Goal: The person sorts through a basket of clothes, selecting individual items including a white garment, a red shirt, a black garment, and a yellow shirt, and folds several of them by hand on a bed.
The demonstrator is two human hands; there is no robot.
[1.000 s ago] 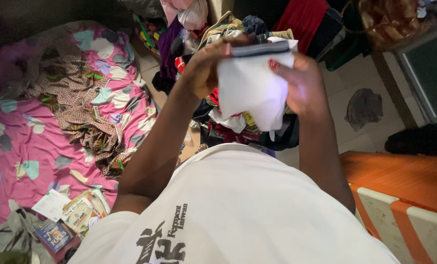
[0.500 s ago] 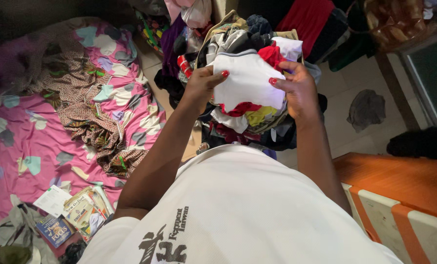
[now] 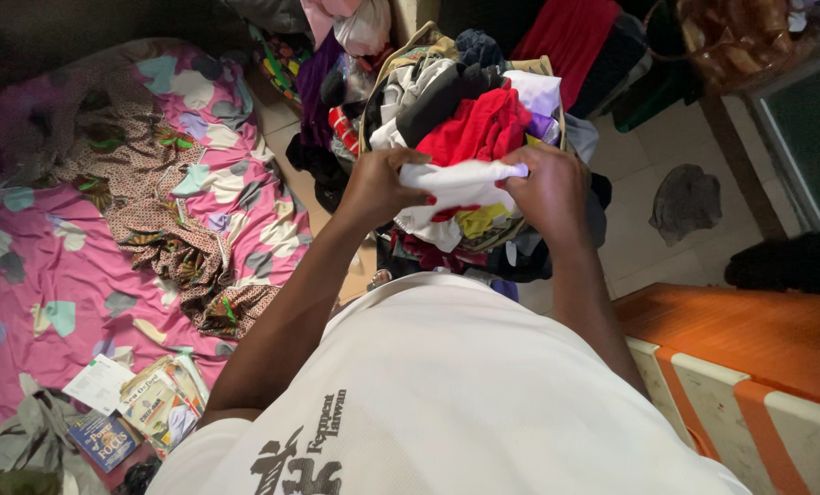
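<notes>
1. Nearest: my white shirt (image 3: 447, 385) with a dark print, filling the lower middle of the view.
2. Near left, on the bed: a small stack of books and papers (image 3: 130, 408) lying on the pink patterned sheet (image 3: 34, 302).
3. Near right: an orange-topped cabinet (image 3: 749, 335), its front in pale and orange bands.
4. Middle left, on the sheet: a brown patterned cloth (image 3: 167, 234), crumpled and spread toward the far end of the bed.
5. Middle, centre: my left hand (image 3: 380, 188), its grip closed around the left end of a folded white garment (image 3: 456, 183).
6. Beside it: my right hand (image 3: 543, 188), its grip closed on the right end of the same white garment, fingers curled over the top edge.
7. The white garment lies pressed on the near part of a heaped clothes basket (image 3: 470, 137), between my two hands.
8. Just beyond it, touching: a red garment (image 3: 479, 128) on top of the heap, with dark, white and yellow pieces packed round it.
9. Middle right, on the tiled floor (image 3: 648, 229): a grey rag (image 3: 685, 202), well apart from the basket.
10. Far: more piled clothing, among it a dark red cloth (image 3: 566, 37).
</notes>
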